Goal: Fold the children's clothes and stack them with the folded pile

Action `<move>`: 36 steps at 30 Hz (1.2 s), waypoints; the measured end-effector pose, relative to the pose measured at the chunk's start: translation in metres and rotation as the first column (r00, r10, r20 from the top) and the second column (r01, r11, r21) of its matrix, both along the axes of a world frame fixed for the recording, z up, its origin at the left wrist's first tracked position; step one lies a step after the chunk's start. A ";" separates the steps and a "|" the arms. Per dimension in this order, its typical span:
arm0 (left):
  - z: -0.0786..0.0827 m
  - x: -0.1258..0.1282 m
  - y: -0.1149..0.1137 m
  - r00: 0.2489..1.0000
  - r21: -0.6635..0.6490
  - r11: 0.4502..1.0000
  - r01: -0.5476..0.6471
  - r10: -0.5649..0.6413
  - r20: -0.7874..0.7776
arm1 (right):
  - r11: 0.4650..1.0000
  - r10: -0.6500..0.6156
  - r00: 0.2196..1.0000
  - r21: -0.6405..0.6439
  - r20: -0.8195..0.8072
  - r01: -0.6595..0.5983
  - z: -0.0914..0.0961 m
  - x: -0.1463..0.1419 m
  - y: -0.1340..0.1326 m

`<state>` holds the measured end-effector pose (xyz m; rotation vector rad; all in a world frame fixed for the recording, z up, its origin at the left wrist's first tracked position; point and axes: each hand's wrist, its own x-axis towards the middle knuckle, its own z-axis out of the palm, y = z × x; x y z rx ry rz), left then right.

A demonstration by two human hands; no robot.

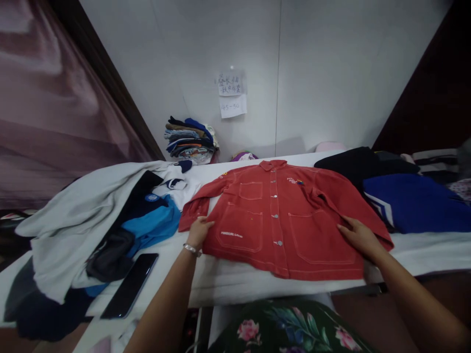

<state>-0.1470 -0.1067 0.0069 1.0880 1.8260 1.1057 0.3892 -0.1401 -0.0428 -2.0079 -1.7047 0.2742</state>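
Head: left grip point(198, 232) pinches red jacket point(282, 220); right grip point(359, 238) palm-down on it, closure unclear.

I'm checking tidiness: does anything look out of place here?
The clothes heap on the left looks messy, tangled unlike the folded stack by the wall; a phone lies beside the heap. The red jacket lies spread fairly flat.

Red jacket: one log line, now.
red jacket: spread, front up | left hand: at side edge | right hand: on fabric
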 end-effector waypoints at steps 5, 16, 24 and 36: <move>-0.008 -0.037 -0.005 0.857 -0.114 0.992 -0.050 -0.016 -0.516 | 0.997 0.075 0.995 -0.023 0.060 -0.074 -0.013 -0.006 -0.014; -0.020 -0.041 -0.043 0.847 -0.266 0.964 0.015 -0.154 -0.509 | 0.997 0.069 0.997 0.031 -0.022 -0.068 -0.021 -0.030 -0.046; -0.020 -0.036 -0.048 0.864 -0.142 0.990 -0.011 -0.062 -0.500 | 0.998 -0.005 0.942 0.055 -0.336 0.025 -0.006 -0.031 -0.043; -0.019 -0.028 -0.059 0.699 -0.410 0.909 -0.068 -0.250 -0.670 | 0.996 0.039 0.978 0.087 -0.207 -0.022 -0.026 -0.014 -0.038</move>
